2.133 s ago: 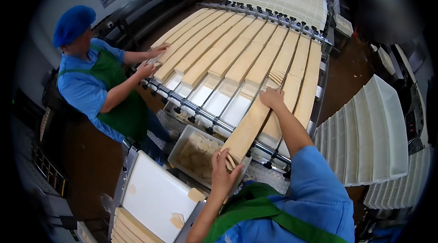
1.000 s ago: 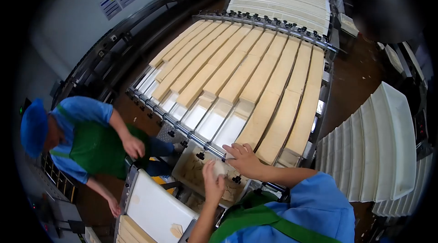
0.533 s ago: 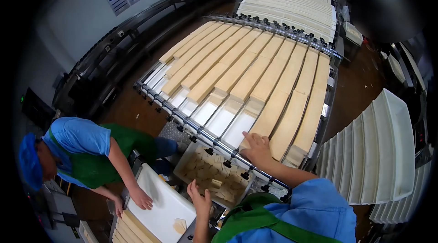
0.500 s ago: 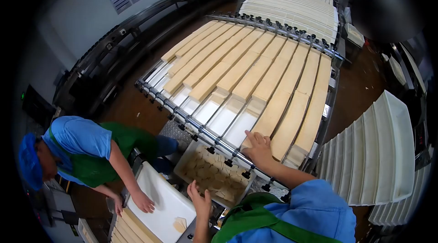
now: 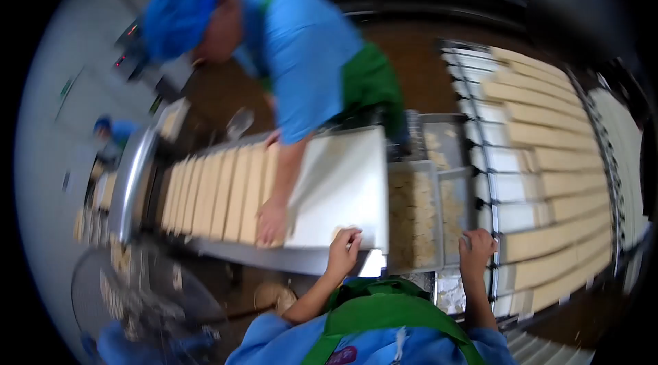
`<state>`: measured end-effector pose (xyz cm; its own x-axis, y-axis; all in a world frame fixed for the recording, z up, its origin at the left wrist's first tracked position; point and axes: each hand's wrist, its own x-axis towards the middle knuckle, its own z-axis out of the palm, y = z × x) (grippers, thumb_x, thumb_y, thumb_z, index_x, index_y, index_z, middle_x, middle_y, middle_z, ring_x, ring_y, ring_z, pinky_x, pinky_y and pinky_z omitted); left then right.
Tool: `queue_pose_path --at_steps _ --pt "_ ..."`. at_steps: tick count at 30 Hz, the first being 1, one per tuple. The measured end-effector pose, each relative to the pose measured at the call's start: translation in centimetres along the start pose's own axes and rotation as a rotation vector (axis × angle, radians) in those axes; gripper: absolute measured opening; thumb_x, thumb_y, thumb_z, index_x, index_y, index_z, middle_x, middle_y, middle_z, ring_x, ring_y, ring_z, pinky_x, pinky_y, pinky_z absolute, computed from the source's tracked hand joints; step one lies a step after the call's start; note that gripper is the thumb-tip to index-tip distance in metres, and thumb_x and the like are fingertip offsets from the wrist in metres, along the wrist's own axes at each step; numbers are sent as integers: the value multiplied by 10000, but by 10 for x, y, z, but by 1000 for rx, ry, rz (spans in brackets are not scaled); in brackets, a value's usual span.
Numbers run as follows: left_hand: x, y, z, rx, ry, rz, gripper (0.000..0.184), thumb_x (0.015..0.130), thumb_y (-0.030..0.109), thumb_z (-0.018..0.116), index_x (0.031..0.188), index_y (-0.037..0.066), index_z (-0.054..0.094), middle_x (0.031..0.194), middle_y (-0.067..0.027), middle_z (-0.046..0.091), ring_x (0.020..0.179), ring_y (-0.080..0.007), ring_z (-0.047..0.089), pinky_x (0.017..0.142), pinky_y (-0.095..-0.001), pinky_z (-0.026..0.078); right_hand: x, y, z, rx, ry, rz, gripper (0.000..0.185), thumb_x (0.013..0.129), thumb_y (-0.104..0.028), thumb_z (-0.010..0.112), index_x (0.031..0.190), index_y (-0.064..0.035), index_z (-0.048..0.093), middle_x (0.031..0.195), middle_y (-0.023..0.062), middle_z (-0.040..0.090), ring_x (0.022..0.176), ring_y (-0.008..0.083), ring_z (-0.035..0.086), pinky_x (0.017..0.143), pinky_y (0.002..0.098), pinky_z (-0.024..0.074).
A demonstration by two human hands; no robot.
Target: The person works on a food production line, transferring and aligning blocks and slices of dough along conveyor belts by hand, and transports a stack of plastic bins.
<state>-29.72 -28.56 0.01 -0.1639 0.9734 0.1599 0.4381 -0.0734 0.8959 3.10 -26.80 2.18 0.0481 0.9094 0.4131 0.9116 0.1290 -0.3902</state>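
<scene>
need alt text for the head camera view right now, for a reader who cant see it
The camera wearer's left hand is at the near edge of a white work surface, the right hand beside a rail edging long pale strips. Opposite, a blue-capped co-worker leans in, one hand at a row of pale slabs.

Single wide-angle view from a head-worn camera, facing forward and steeply down, wearer's green cloth apron [image 5: 394, 317] close at the bottom edge, smooth white belt [image 5: 346, 173] near the middle, long pale beige slabs [image 5: 558, 240] off to the right
</scene>
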Motion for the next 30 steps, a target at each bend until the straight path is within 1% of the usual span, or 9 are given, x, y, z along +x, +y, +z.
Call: queue_pose_path --at_steps 3,9,11,15,22,24,25,27,30 --pt "1 -19 -32 -26 217 -102 169 885 81 566 1015 -22 598 901 -127 619 786 -169 598 714 -279 483 1 -34 23 85 -148 -74 145 773 -115 651 917 -107 636 994 68 590 1046 240 524 963 451 259" --pt "0 -101 -130 370 639 -162 379 841 166 632 1133 -44 511 1095 -233 534 1035 -373 504 915 -408 395 19 -123 55 315 -226 -287 137 786 -64 623 920 -91 635 913 67 621 947 233 570 932 433 296" --pt "-6 -134 -156 680 767 -529 580 768 222 710 1198 -48 429 1206 -296 408 1098 -420 420 976 -457 325 29 -153 66 343 -266 -363 136 785 -66 627 918 -92 637 913 69 621 946 232 570 926 429 299" --pt "-10 -174 -202 478 595 -724 803 662 208 799 1256 -75 339 1228 -299 333 1110 -429 404 963 -427 366 46 -218 95 438 -326 -464 127 781 -64 631 904 -95 641 904 74 618 945 234 568 919 414 297" --pt "7 -172 -205 306 472 -648 908 604 185 848 1281 -89 308 1194 -260 332 1100 -420 413 956 -396 398 78 -318 201 474 -559 -547 160 799 -136 606 940 -76 653 970 95 612 1019 265 528 921 417 306" --pt "9 -167 -209 357 450 -626 916 632 224 845 1293 -92 295 1228 -291 340 1058 -444 480 916 -417 446 85 -336 250 377 -588 -605 369 795 -194 625 1133 -51 579 1164 143 541 1140 303 451 951 447 309" --pt "12 -163 -212 362 398 -630 904 643 255 836 1281 -98 301 1207 -303 361 1047 -454 486 904 -432 449 88 -349 273 374 -586 -601 369 795 -194 625 1133 -51 579 1164 143 541 1140 303 451 951 447 309" --pt "14 -169 -210 444 350 -562 872 673 334 806 1249 -101 317 1132 -330 427 1017 -484 492 861 -474 455 96 -376 313 190 -562 -517 616 807 -268 631 1330 -35 404 1353 181 385 1224 336 363 987 465 301" --pt "18 -165 -211 443 290 -604 849 690 335 768 1268 -86 310 1145 -312 437 1010 -488 495 859 -497 445 120 -414 362 47 -619 -386 741 836 -373 593 1423 -64 264 1465 186 232 1264 341 316 1008 462 293"
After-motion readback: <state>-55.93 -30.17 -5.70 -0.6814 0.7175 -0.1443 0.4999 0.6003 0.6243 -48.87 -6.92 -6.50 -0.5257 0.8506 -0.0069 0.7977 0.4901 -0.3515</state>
